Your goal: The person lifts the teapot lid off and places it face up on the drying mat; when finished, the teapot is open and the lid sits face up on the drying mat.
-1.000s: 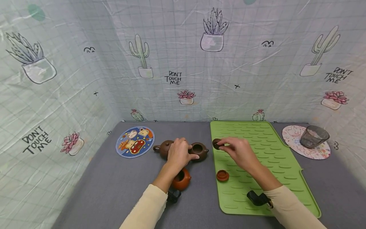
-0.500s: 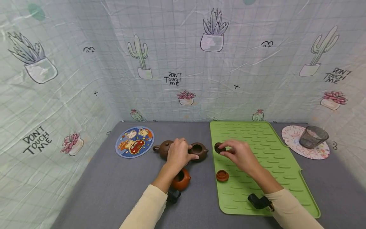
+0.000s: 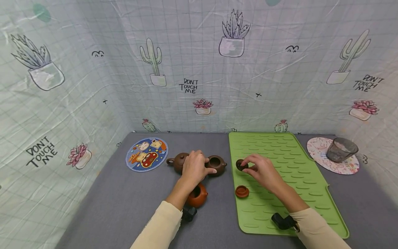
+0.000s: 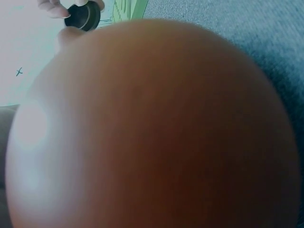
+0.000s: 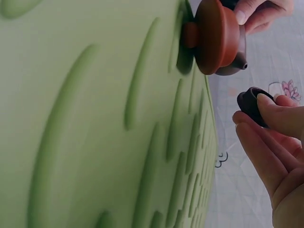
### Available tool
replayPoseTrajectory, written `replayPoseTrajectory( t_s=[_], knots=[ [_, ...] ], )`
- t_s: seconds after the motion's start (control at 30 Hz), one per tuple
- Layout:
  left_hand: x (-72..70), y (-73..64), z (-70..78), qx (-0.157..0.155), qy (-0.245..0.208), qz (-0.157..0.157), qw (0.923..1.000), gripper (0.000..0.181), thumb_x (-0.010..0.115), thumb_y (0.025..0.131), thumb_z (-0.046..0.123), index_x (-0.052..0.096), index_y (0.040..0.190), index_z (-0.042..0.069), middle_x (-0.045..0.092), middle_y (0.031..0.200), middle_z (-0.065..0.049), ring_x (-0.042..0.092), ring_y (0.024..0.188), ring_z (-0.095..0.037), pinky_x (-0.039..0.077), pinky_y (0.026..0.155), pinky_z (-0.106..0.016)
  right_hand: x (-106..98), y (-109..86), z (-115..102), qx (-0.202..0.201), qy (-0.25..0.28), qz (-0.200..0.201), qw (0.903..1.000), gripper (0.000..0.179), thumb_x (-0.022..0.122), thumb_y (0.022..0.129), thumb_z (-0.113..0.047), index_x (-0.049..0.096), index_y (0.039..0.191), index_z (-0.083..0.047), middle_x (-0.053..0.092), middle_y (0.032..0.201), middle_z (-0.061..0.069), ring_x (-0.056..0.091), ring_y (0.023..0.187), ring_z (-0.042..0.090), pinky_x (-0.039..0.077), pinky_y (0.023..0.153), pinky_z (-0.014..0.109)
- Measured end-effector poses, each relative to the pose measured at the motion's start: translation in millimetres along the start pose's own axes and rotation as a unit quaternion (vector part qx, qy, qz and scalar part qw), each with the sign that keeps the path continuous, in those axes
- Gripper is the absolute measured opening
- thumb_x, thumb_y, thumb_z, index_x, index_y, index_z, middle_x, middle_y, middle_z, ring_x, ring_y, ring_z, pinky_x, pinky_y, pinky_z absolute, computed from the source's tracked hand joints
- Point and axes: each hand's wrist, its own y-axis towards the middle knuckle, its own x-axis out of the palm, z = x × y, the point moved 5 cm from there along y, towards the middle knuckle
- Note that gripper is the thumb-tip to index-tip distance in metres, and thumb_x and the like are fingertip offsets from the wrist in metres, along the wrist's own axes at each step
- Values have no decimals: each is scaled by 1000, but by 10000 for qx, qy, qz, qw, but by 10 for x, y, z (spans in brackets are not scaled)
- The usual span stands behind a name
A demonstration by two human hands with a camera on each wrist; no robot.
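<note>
My left hand [image 3: 195,166] grips a lidless dark brown teapot [image 3: 219,165] on its left side, thumb toward the body; the handle is hidden under the fingers. Thumb and fingers of my right hand [image 3: 262,171] pinch a small dark brown lid [image 3: 239,164], held over the left part of the green mat [image 3: 280,145]. In the right wrist view that lid [image 5: 251,102] is tilted, its hollow side partly showing. An orange-brown lid [image 3: 242,191] lies upside down on the mat's left edge. The lidless orange teapot [image 3: 199,197] stands beside my left wrist and fills the left wrist view.
Another brown teapot [image 3: 178,162], with its lid on, stands left of my left hand. A blue cartoon coaster [image 3: 132,162] lies at the far left. At the far right a smoky glass [image 3: 341,150] stands on a pink patterned coaster [image 3: 317,145]. A patterned curtain [image 3: 202,62] closes off the back.
My right hand has moved the dark lid a little to the right and nearer to me over the mat. My left hand and the teapots have stayed put.
</note>
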Motion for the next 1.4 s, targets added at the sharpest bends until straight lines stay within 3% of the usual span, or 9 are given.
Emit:
replayPoseTrajectory(
  t_s=[0.83,1.4],
  knots=[
    [3,2,0,-38,-40,-27,10000,51,91,69,47,83,104,11,70,95,-4,57,81,-23,52,72,-35,149,-106,137,286,-145,-338,9989,20,80,83,2,72,96,-11,75,104,7,77,87,24,62,73,29],
    [-8,8,0,-34,-52,-8,10000,51,90,70,47,83,105,11,71,96,-3,58,82,-23,53,74,-35,169,-80,101,105,-311,-357,9988,19,81,82,2,74,95,-11,76,103,7,77,89,24,63,74,30]
  ],
)
